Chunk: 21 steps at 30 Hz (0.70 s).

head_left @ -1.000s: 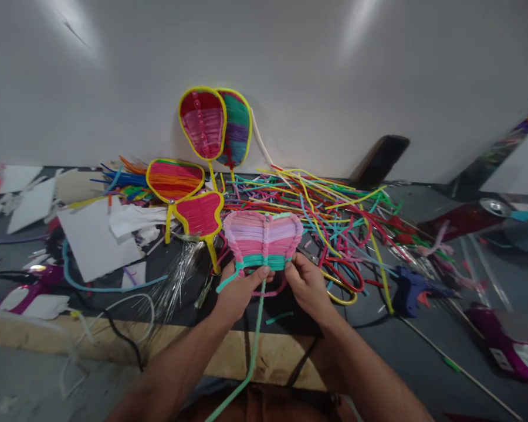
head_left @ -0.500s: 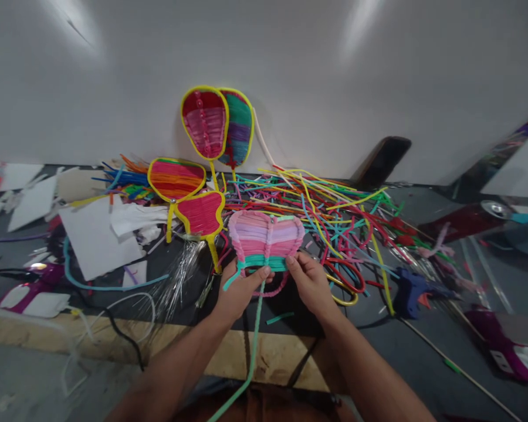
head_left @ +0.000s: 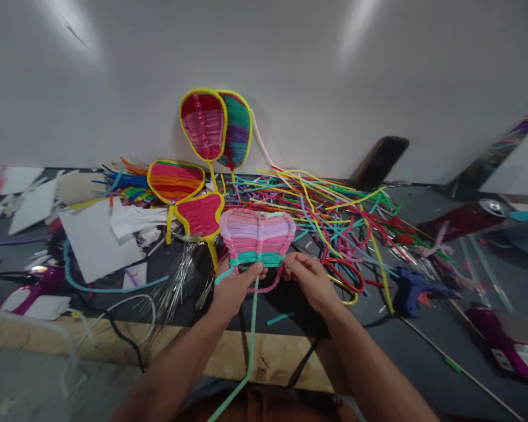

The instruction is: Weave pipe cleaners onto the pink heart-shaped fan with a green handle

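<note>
My left hand [head_left: 234,288] grips a pipe-cleaner fan [head_left: 259,235] by its lower left part, thumb across the front near the stem. Pink, lilac and teal bands fill its pink twisted frame, and the pink loop at the bottom is open. A light green stem [head_left: 252,334] hangs from it towards my body. A loose teal end sticks out at the lower left. At the fan's lower right edge, my right hand [head_left: 308,280] has thumb and fingertips pinched together. Whatever they pinch is too small to make out.
Finished fans with yellow rims, one a red and pink fan [head_left: 203,124], stand behind on the left. A pile of pipe cleaners [head_left: 317,205] spreads along the wall. Red-handled scissors [head_left: 347,275], a blue glue gun [head_left: 416,291], a phone [head_left: 381,161] and a can [head_left: 470,218] are on the right.
The fan and my left hand have shifted slightly left. My right fingers have drawn a little away from the fan's face, to its right edge.
</note>
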Available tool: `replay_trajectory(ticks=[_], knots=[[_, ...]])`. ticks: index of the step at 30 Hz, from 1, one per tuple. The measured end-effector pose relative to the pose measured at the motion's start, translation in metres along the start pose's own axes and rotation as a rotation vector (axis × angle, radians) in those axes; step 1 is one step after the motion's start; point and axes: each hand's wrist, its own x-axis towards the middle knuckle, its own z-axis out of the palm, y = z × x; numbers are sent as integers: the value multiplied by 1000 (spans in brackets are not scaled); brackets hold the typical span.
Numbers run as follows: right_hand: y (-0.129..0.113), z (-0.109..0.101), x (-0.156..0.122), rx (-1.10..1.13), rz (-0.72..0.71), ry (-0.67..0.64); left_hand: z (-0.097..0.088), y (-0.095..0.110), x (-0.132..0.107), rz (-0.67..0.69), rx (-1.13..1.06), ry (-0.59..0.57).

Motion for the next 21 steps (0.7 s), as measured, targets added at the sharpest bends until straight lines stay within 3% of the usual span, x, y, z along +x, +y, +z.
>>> replay_trajectory(ticks=[8, 14, 21], knots=[[-2, -1, -2, -223, -25, -60, -4, 4, 0, 29, 67, -75], [1, -3, -2, -282, -51, -57, -2, 9, -3, 85, 171, -82], [-6, -1, -3, -236, -60, -89, -2, 7, -1, 36, 96, -83]])
